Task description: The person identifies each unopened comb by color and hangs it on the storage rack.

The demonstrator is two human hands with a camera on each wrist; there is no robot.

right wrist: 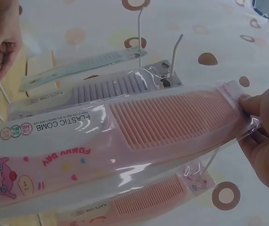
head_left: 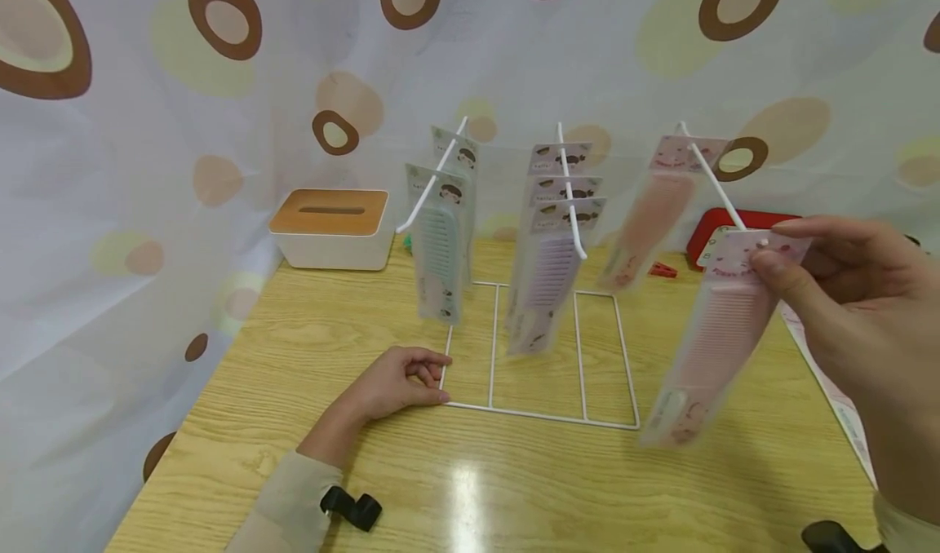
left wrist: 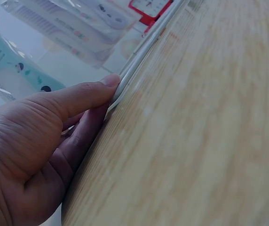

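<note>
My right hand pinches the header of a packaged pink comb between thumb and fingers. The comb hangs at the tip of the right hook of a white wire rack; a hole in the header lies at that tip. In the right wrist view, its bag reads "PLASTIC COMB". Behind it, another packaged pink comb hangs on the same hook. Several purple combs fill the middle hook, and green combs the left one. My left hand grips the rack's front left base corner, thumb on the wire.
At the back left stands a white tissue box with a wooden lid. A red-framed clock and a small red clip sit at the back right. Pink packaging lies along the right, partly behind my right hand. A patterned curtain hangs behind the table.
</note>
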